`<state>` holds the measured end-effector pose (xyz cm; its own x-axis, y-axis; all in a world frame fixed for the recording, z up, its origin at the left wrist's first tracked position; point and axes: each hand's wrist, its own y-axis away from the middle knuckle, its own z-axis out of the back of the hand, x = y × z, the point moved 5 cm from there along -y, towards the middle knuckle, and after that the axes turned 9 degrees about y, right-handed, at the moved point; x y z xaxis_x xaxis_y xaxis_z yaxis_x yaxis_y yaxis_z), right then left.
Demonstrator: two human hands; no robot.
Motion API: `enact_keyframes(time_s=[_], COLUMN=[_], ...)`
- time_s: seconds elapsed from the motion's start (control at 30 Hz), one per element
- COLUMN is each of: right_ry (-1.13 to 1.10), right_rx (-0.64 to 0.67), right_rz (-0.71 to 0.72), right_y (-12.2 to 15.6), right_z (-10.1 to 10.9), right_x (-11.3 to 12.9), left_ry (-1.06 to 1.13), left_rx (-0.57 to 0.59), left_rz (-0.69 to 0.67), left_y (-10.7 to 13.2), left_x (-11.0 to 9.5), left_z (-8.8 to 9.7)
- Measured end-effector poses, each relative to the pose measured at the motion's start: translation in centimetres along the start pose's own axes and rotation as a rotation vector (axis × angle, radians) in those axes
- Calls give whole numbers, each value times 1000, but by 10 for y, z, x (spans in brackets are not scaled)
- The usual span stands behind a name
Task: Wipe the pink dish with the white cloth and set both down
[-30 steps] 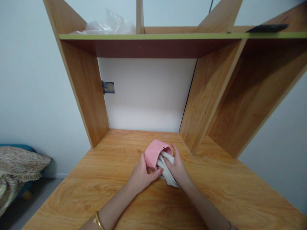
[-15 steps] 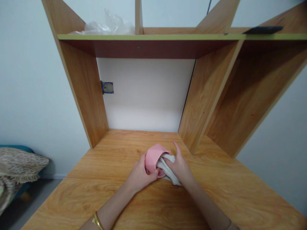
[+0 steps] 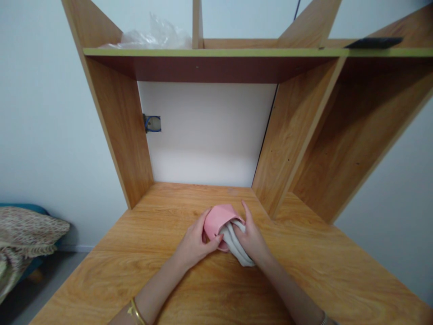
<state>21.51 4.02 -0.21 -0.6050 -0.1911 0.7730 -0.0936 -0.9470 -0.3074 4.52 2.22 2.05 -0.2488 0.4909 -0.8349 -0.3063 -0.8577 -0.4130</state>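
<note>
A pink faceted bowl-like container (image 3: pixel 219 217) is tipped on its side above the desk, its opening turned toward the lower right. My left hand (image 3: pixel 196 239) grips it from the left, thumb at the rim and fingers around the outside. A pale grey-white cloth (image 3: pixel 237 247) is partly inside the opening, with its loose end hanging out toward me. My right hand (image 3: pixel 252 237) holds the cloth at the mouth of the container. One right finger points up, and the other fingertips are hidden in the cloth.
The wooden desk (image 3: pixel 162 280) lies under both hands. Behind it rise upright wooden panels (image 3: pixel 291 135) and a shelf (image 3: pixel 216 53) bearing a crumpled plastic bag (image 3: pixel 155 38) and a dark flat object (image 3: pixel 375 43). A patterned cushion (image 3: pixel 30 228) is at far left.
The pink container has turned slightly, its opening facing more toward me. My right hand and the cloth have shifted a little left and lower. My left hand still grips the container.
</note>
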Motion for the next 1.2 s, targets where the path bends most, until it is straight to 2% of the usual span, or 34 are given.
enact_keyframes(time_s=[0.13,0.23,0.33,0.43,0.57,0.73,0.87,0.97,1.07,1.2], right_ry=[-183,-332,-407,-351,-89,116,161,179,152,69], right_rx=[-83,-86,-75,-74,-108,-121,-120,-98,-27,32], right_rz=[-59,-88,-106,-124,-161,-131,-92,-74,-42,13], right_y=[-3,-3,-3,-3,-4,-4,-3,-2,0,2], right_z=[-2,-8,-13,-12,2,14,14,12,7,0], right_x=[-2,0,2,0,-3,2,5,7,7,6], left_ry=[123,180,156,74,-17,-12,-21,-110,-202,-239], left_rx=[-11,33,15,1,7,-3,-19,-21,8,14], left_rz=[-2,-27,26,74,87,72,48,75,100,67], left_y=[-1,1,3,4,4,3,3,3,3,2], left_x=[8,8,7,6,4,0,-3,0,3,3], left_z=[-6,-15,-17,-15,-14,-14,-10,-6,-3,-2])
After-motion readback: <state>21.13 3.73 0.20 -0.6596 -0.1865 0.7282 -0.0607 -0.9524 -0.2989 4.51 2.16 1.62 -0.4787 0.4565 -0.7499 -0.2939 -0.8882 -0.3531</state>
